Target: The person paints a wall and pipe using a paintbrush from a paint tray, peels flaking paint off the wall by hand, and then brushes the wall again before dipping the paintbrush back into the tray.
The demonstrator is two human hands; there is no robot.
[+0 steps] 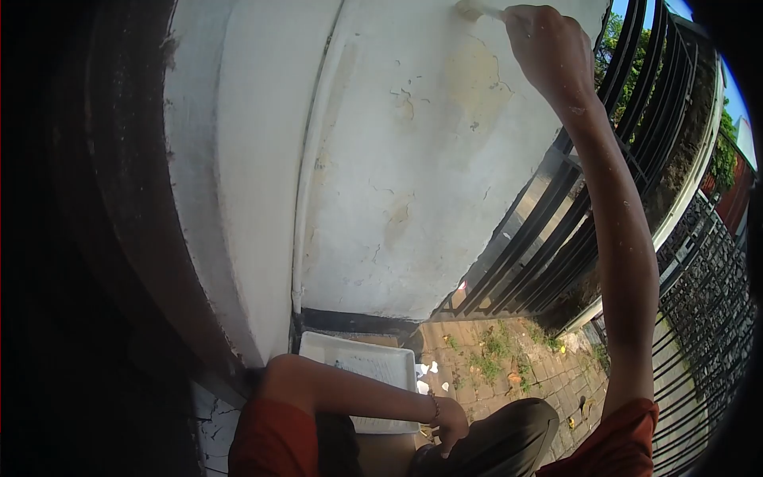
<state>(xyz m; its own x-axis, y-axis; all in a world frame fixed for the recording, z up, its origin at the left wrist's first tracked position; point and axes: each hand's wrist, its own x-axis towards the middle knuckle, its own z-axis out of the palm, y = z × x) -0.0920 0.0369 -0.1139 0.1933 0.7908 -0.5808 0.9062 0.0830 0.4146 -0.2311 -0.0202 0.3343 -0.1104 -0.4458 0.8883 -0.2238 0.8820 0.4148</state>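
My right hand (548,48) is raised high against the white wall (350,238), its fingers closed round the pale handle of a paintbrush (470,10). The brush head touches the wall near the top edge of the view and is partly cut off. Below, my left hand (451,421) hangs loosely beside my knee, fingers pointing down and partly hidden, with nothing visible in them. A bracelet circles that wrist. Under my left forearm lies a white paint tray (358,347) with a ridged floor, partly covered by the arm.
Cracks and yellowish bare patches (473,79) mark the wall. Black metal fence bars (548,230) stand at its right. White flakes (429,370) and weeds (493,342) lie on the brick paving (465,334). A white pillar (254,159) rises at the left.
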